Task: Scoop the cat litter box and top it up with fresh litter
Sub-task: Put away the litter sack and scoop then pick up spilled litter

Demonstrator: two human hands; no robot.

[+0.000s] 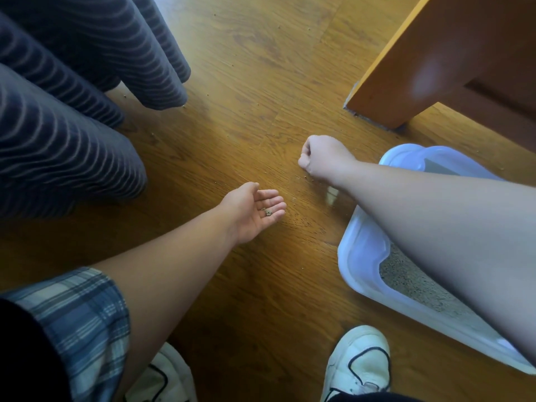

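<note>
The left hand (252,211) lay palm up just above the wooden floor (246,82), fingers relaxed and slightly cupped. A small cluster of litter granules (268,212) rested in the palm near the fingers. The right hand (322,158) was lowered to the floor ahead of the left, well apart from it, with fingers curled tightly inward and the fingertips turned down toward the boards. Whether it had hold of anything could not be determined.

The litter box (359,248), pale blue-white plastic, stood on the floor at the right, beneath the right forearm, which hid much of it. Grey-beige litter (412,282) was visible inside, below the inner rim. Loose specks (304,219) lay scattered on the floor between the left hand and the box.

A dark striped curtain (58,111) hung at the left. A wooden door (435,68) stood at the upper right, beyond the box. Two white shoes (358,364) and plaid fabric (78,320) were noted along the bottom edge.
</note>
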